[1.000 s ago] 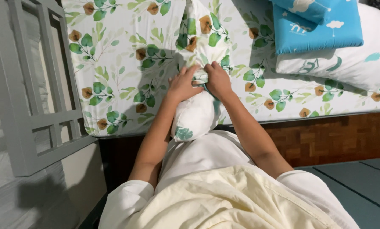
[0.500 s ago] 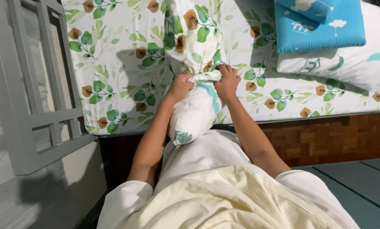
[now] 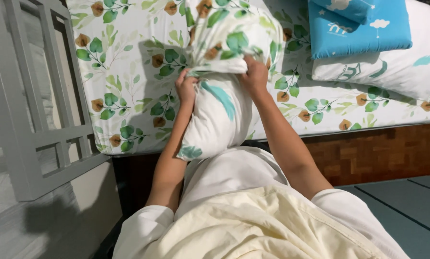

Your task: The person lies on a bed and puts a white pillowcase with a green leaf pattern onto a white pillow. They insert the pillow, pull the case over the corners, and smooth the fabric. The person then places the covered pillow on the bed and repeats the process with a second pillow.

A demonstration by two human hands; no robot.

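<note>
- soft white pillow (image 3: 215, 120) with teal marks — plump, half inside a bunched leaf-print pillowcase (image 3: 232, 36)
- left hand (image 3: 186, 88) and right hand (image 3: 254, 76) each clamped on the pillowcase's edge

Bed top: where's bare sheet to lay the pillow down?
Free: the leaf-print sheet between the grey frame and the left hand. Narrower strip along the mattress edge right of the right hand. Crowded: upper right, where the blue pillow lies on the white pillow.

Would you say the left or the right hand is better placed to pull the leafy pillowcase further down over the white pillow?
Probably the right hand: it grips the pillowcase hem. The left hand seems to steady the pillow.
</note>
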